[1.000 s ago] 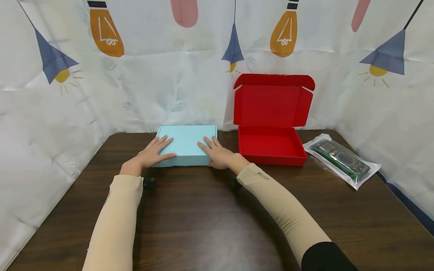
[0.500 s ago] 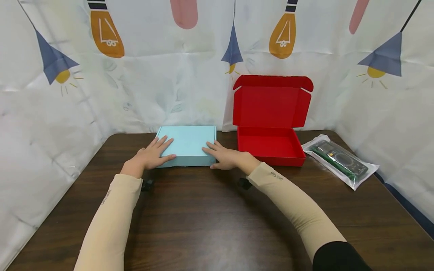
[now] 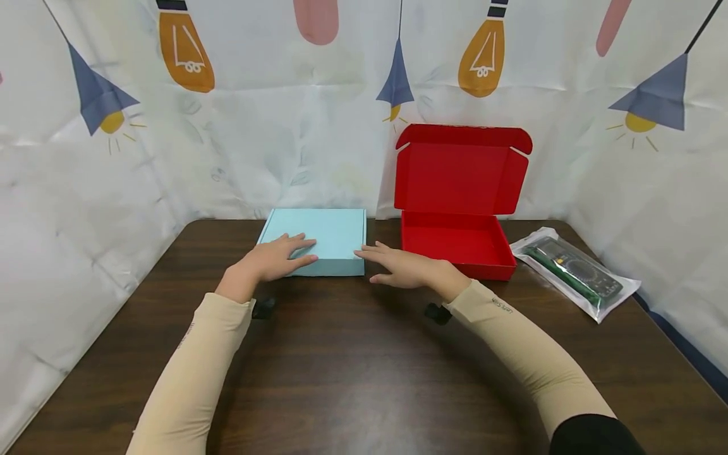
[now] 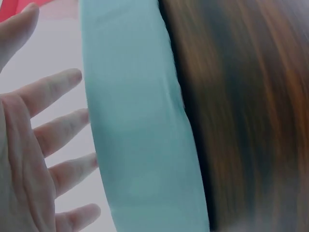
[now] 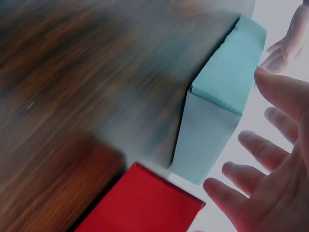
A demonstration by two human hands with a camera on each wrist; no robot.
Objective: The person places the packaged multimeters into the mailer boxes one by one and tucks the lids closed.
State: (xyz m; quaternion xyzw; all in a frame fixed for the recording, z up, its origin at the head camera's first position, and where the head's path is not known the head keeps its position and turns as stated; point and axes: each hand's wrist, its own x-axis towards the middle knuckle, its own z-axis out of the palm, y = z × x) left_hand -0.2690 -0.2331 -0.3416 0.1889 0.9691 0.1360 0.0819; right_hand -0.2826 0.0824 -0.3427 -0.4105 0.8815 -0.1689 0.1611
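Note:
A closed light blue box (image 3: 335, 230) lies at the back of the table, left of centre. My left hand (image 3: 273, 258) is over its front left part, fingers spread and straight; in the left wrist view the fingertips come right up to the edge of the blue front wall (image 4: 130, 121). Past the box's front right corner, my right hand (image 3: 405, 265) hovers with extended fingers, holding nothing. The right wrist view shows its fingers (image 5: 263, 150) apart from the blue side wall (image 5: 205, 135). An open red box (image 3: 457, 240) stands just beyond that hand, lid raised.
To the right lies a clear plastic bag (image 3: 574, 268) with a dark device and a green strip inside. A printed white curtain (image 3: 318, 145) hangs right behind the dark wooden table (image 3: 352, 366).
My right hand has drawn off the blue box to the right, toward the red box. My left hand has shifted right across the blue lid. Both boxes keep their places.

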